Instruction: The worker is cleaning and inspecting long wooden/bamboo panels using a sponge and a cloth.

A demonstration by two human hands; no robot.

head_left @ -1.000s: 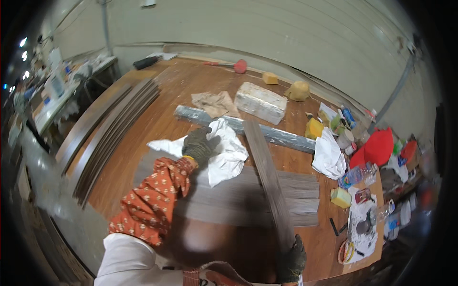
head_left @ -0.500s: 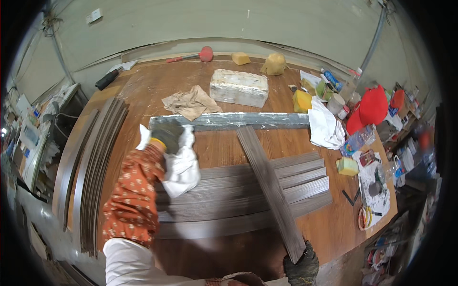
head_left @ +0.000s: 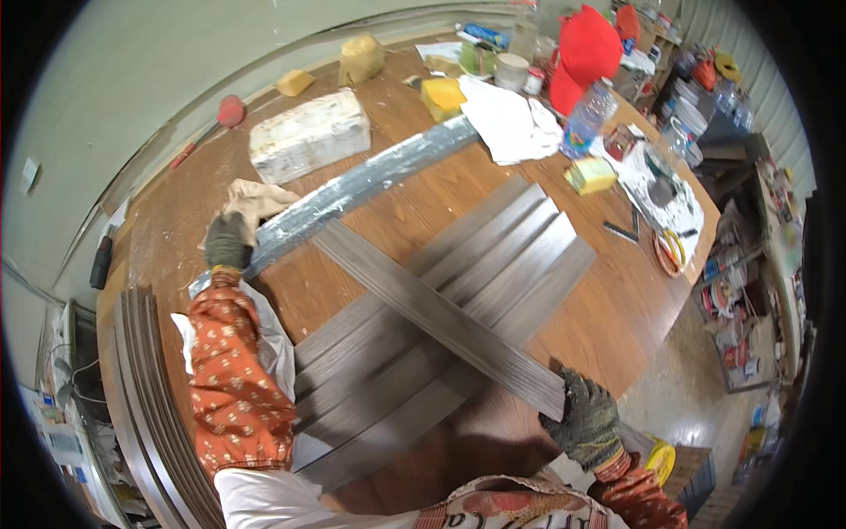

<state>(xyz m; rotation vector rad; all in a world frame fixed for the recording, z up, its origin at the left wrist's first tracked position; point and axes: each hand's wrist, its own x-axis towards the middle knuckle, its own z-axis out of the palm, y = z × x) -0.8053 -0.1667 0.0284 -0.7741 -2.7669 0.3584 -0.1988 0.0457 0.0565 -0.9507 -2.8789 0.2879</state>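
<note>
Wooden table point(head_left: 458, 198) bears grey planks point(head_left: 441, 326), cluttered workshop around.

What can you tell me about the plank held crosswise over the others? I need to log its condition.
The plank is a long, narrow, dark grey-brown strip with a wood-grain look, seemingly laminate or vinyl, with no damage visible. It lies diagonally across a row of similar planks on the wooden table. Its far end meets the silvery bar; its near end overhangs the table edge, gripped by the gloved right hand.
</note>
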